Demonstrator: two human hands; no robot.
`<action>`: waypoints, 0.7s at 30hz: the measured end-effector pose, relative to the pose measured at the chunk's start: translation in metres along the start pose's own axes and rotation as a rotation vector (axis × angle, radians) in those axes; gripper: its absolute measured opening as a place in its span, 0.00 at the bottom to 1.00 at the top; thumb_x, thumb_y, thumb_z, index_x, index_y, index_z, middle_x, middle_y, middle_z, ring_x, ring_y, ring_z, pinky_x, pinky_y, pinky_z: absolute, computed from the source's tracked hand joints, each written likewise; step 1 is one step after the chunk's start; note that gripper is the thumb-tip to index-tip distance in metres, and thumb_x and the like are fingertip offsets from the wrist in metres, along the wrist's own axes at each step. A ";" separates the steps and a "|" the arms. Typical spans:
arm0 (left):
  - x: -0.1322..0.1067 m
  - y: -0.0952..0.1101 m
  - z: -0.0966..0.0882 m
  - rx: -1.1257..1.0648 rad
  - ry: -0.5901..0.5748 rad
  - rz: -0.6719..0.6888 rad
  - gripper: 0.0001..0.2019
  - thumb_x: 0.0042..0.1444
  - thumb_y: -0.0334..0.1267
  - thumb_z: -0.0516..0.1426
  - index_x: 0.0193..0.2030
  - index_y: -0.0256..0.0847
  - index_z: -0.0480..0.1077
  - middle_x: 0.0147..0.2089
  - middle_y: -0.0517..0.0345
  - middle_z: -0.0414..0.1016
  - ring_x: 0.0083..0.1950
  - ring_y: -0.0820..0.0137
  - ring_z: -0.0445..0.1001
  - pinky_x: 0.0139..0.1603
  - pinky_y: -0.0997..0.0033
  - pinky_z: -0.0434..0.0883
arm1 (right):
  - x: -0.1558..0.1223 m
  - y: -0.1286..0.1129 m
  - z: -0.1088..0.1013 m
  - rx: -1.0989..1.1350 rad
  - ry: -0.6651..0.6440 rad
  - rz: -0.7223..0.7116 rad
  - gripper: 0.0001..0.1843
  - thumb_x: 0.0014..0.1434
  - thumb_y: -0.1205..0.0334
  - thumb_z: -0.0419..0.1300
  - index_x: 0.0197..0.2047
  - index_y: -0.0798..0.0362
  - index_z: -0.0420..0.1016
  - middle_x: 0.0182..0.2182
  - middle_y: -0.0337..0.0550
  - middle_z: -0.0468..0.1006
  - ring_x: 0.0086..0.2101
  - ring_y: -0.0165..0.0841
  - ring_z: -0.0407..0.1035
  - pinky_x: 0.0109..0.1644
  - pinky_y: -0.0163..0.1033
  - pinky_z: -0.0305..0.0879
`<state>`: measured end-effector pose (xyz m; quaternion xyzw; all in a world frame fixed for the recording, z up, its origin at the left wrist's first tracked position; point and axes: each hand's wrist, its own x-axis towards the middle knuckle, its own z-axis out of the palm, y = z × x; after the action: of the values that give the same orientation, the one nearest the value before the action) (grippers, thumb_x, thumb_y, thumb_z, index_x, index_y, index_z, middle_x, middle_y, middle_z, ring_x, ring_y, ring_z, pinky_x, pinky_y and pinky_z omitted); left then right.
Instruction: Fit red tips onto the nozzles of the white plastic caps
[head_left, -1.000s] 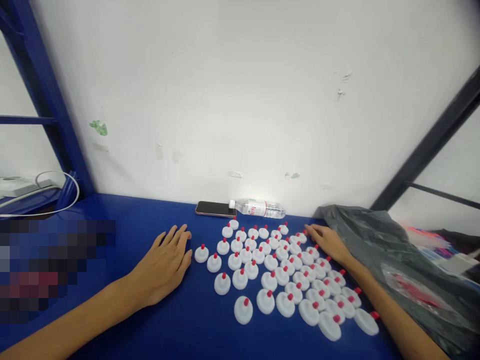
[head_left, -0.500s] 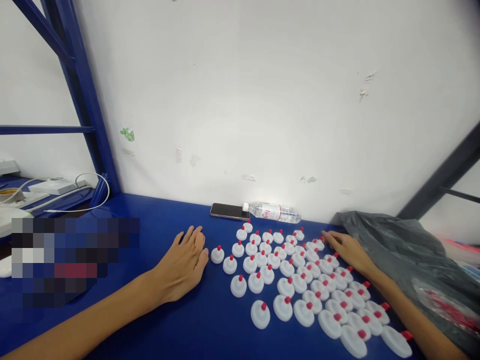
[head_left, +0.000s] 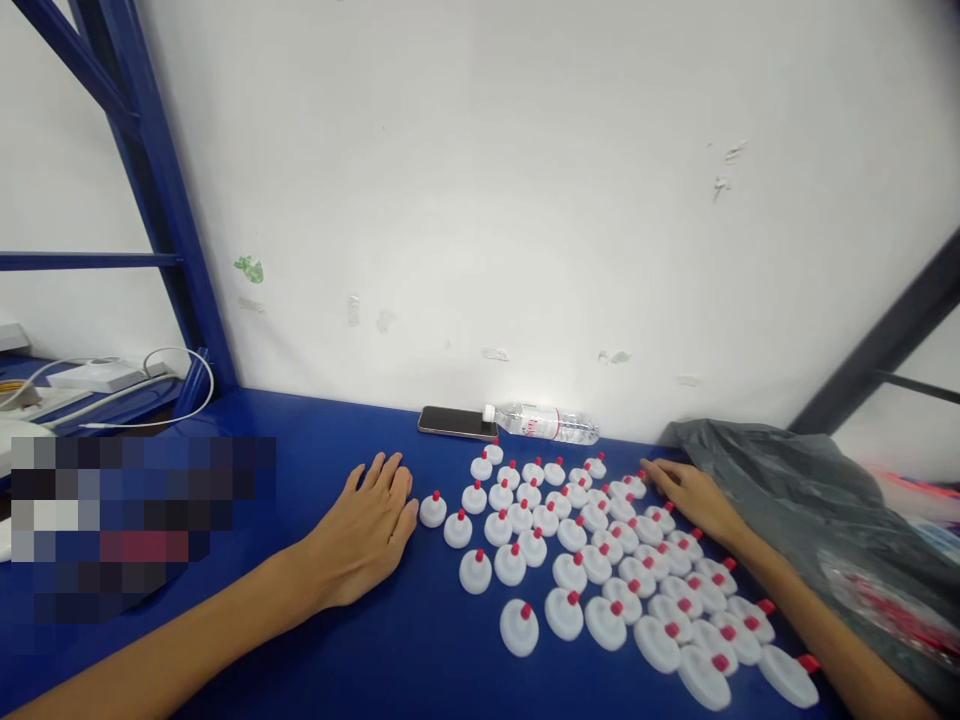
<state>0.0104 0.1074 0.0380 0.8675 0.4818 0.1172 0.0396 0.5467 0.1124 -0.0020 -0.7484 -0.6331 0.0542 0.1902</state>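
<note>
My left hand (head_left: 371, 530) lies palm down on the blue table (head_left: 300, 660), fingers stretched out and holding nothing. Just to its right stands a white round cap with a red tip (head_left: 433, 510), apart from the fingers. Several more of these white caps (head_left: 519, 628) spread over the table between my two hands. My right hand (head_left: 694, 500) rests at the far right edge of the group, beside a red-tipped cap (head_left: 636, 486). Its fingers reach out fairly straight, with nothing seen in them; whether they touch that cap I cannot tell.
A phone (head_left: 456, 422) and a clear water bottle (head_left: 547, 423) lie along the wall. On the right is a dark grey plastic bag (head_left: 780, 490), with a clear bag of red pieces (head_left: 892, 610) on it. White cables and devices (head_left: 97, 376) sit at the left.
The view has shifted very slightly. Both hands and the caps stay where they were on the table.
</note>
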 end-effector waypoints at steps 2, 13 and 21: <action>0.001 -0.001 0.000 -0.029 0.037 0.010 0.22 0.72 0.44 0.41 0.58 0.36 0.69 0.69 0.34 0.68 0.75 0.45 0.61 0.70 0.34 0.60 | 0.000 -0.001 0.000 -0.005 -0.011 0.011 0.15 0.71 0.51 0.60 0.51 0.52 0.77 0.47 0.44 0.80 0.41 0.35 0.77 0.46 0.44 0.77; 0.001 0.010 0.006 -0.205 0.112 0.154 0.14 0.68 0.46 0.54 0.56 0.48 0.73 0.63 0.51 0.73 0.66 0.55 0.71 0.66 0.50 0.70 | -0.006 -0.014 -0.004 0.033 -0.019 0.040 0.16 0.71 0.51 0.61 0.54 0.52 0.76 0.51 0.45 0.79 0.45 0.37 0.76 0.49 0.47 0.77; 0.005 0.012 -0.005 -0.291 0.255 0.095 0.18 0.69 0.45 0.52 0.59 0.43 0.71 0.55 0.51 0.79 0.57 0.58 0.77 0.61 0.54 0.73 | -0.025 -0.051 -0.044 0.110 0.238 0.041 0.22 0.73 0.46 0.55 0.38 0.53 0.79 0.29 0.39 0.79 0.28 0.32 0.73 0.36 0.39 0.71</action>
<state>0.0216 0.1055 0.0454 0.8524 0.4197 0.2962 0.0975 0.5091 0.0855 0.0525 -0.7507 -0.5867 0.0034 0.3036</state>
